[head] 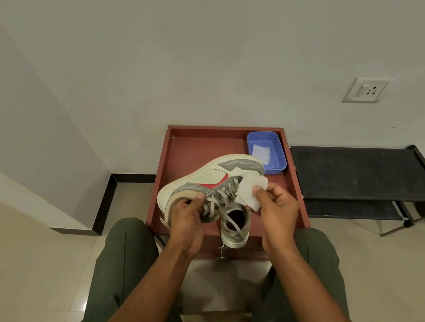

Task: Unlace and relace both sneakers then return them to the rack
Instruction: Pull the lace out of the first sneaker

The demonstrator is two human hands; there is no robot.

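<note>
— What was closest to you?

— My own legs in green trousers (123, 269), knees apart, with both forearms reaching out over them to a red-brown tabletop (197, 146) with a raised rim, set against the wall.

— And the sneaker?

— I held one sneaker (204, 183) tipped on its side above that tabletop, sole turned away to the left, opening toward me. It was off-white with grey panels and a red mark on the side. Its grey laces (219, 200) were threaded and crossed over the tongue.

— How were your fingers?

— My left hand (187, 223) gripped the heel end, fingers curled around it, thumb near the laces. My right hand (276, 213) pinched a white cloth (248, 193) between thumb and fingers, pressed against the sneaker near its collar.

— Was the other sneaker there?

— Yes. The second sneaker (233, 230) stood on the tabletop's near edge, just below the first, heel toward me, a loose lace lying across its opening.

— Anything else around?

— A blue plastic tub (280, 164) sat in the far right corner of the tabletop, with something white and folded in it. To the right stood a black shoe rack (361, 172), touching or just beside the tabletop; I couldn't tell which. A wall socket (366, 90) was above it.
</note>
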